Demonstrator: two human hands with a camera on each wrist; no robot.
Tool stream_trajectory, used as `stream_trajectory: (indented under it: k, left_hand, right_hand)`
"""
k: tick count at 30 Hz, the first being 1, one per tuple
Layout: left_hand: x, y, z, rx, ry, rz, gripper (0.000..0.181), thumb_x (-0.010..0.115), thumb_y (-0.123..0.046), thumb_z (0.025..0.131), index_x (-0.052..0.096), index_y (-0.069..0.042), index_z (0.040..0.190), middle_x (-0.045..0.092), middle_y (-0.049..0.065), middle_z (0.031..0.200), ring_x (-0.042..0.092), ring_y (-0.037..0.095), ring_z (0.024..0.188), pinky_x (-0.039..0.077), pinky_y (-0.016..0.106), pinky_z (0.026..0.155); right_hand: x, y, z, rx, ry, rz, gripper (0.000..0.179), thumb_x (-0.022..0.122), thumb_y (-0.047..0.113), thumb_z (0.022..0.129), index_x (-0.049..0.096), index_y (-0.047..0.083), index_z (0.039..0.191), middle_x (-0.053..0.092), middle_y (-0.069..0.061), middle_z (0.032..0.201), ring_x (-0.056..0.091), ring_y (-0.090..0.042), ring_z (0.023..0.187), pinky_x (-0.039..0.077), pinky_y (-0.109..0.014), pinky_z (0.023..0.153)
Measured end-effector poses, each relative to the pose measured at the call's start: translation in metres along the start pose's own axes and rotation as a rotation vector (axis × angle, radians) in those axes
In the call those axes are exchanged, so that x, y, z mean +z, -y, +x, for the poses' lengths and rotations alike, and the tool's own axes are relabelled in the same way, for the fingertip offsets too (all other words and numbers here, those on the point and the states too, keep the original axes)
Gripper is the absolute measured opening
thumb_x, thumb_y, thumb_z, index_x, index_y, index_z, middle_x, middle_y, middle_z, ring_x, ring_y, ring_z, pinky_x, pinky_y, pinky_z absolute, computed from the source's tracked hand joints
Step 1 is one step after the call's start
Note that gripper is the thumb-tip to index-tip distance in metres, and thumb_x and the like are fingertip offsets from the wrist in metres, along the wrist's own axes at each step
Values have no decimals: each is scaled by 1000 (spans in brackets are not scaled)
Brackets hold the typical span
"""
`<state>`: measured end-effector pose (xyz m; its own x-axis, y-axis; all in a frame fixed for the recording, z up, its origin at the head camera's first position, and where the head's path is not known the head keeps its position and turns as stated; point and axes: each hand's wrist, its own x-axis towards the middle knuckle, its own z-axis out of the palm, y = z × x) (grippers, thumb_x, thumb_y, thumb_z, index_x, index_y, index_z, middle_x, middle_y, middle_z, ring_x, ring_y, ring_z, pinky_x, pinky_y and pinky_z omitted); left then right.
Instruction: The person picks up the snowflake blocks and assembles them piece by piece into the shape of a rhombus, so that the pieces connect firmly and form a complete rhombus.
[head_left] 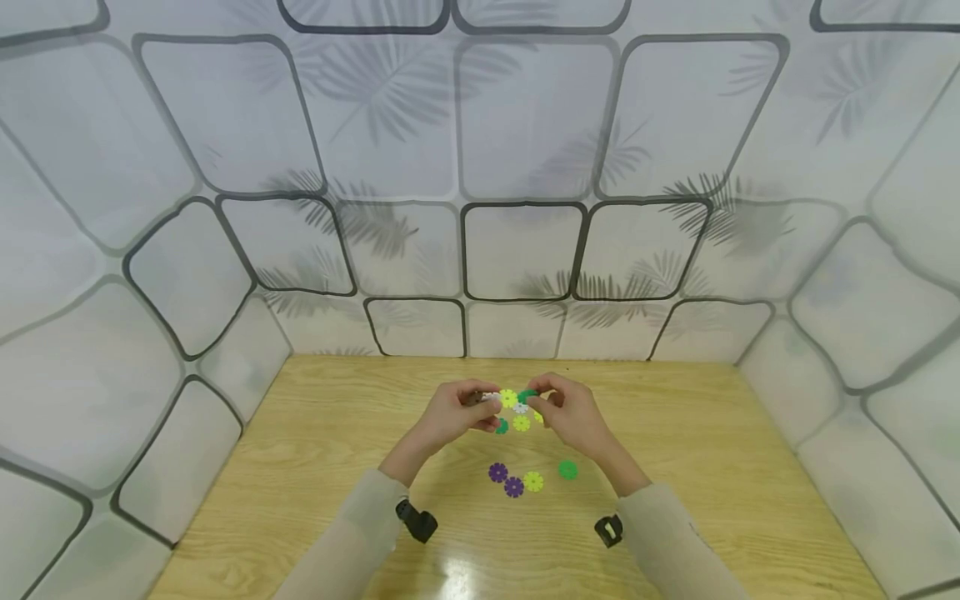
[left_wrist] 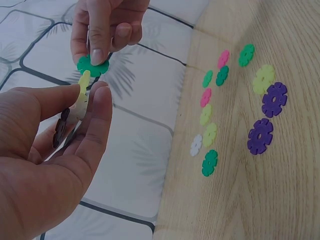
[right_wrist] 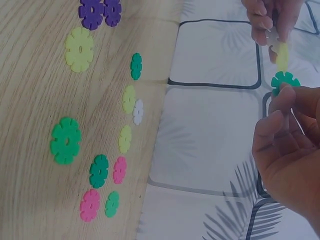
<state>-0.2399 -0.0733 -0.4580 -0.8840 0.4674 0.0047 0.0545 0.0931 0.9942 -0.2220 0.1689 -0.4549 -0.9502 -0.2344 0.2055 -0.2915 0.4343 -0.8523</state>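
Long beige sleeves [head_left: 348, 533] cover both arms, a small black camera [head_left: 422, 526] at each cuff [head_left: 386, 486].

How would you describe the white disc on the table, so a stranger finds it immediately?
Look at the wooden table, toward the patterned wall. There the white disc lies close beside a yellow disc. It is the only white one lying on the table.

the wall covering [head_left: 525, 150] is pale with grey leaves beyond the tan, wood-grained table's [head_left: 247, 500] back edge; discs [head_left: 498, 472] toward its front edge show purple; above it, a green disc [right_wrist: 285, 77] joins a yellow disc [head_left: 508, 398].
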Motion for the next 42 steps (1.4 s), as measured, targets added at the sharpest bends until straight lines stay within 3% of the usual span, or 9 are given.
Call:
stream_trajectory:
  k: [5,11,17,20,24,29,33,37,42]
  left_hand:
    - [1,-2,-1,-2,1,6,38,68,-12,104,64,4,138,74,14,104,78,21,89,66,50,90]
    - [4,-4,-1,-8,5,-13,37,67,-10,104,63,6,138,74,14,104,78,19,88,64,55,95]
    - [7,-5,-1,4,4,-42,33,67,-7,104,64,8,133,72,25,107,77,13,86,67,40,90]
    - [8,-5,-1,27,12,-54,32,67,-7,104,65,8,132,69,35,112,76,10,85,67,36,88]
    - [10,-6,0,52,18,-67,32,66,-7,105,64,9,133,65,42,118,75,9,85,67,34,88]
    - [11,-6,0,65,21,-74,32,65,-6,105,63,10,132,66,40,116,75,8,86,67,35,89]
    - [10,-5,-1,54,26,-43,33,65,-8,105,62,8,135,69,33,113,77,15,90,66,42,92]
    - [9,-5,-1,42,23,1,36,65,-10,105,61,5,138,71,30,110,79,31,96,65,48,93]
    - [9,-3,-2,33,43,28,37,64,-9,106,61,5,140,72,32,111,76,43,100,64,56,94]
  right_hand:
    - [0,-1,0,-15,-1,6,11,68,13,104,72,9,113,70,-13,105,47,-9,53,35,-23,42]
    - [2,-3,0,-11,-10,10,9,70,12,103,72,12,111,70,-10,105,49,-9,54,38,-21,45]
    - [4,-1,-2,-11,-28,35,11,68,8,103,72,12,112,69,-12,108,47,-8,50,39,-22,44]
    - [3,1,-2,-35,-48,14,12,70,7,102,73,9,113,70,-15,110,58,-10,58,48,-23,51]
    - [4,3,-2,-47,-71,-18,17,72,8,100,74,6,117,72,-15,112,72,-18,82,60,-26,69]
    - [4,3,-2,-33,-79,-6,19,72,8,100,74,4,118,72,-15,112,74,-26,92,62,-26,74]
    - [3,5,-3,-45,-62,-5,15,72,7,100,74,6,116,72,-14,111,73,-21,86,59,-25,71]
    - [2,4,-3,-65,-28,-14,12,70,7,101,73,9,112,72,-15,110,66,-16,73,52,-24,63]
    - [2,2,-2,-56,1,-21,9,69,6,102,73,11,108,72,-15,109,52,-12,59,43,-23,54]
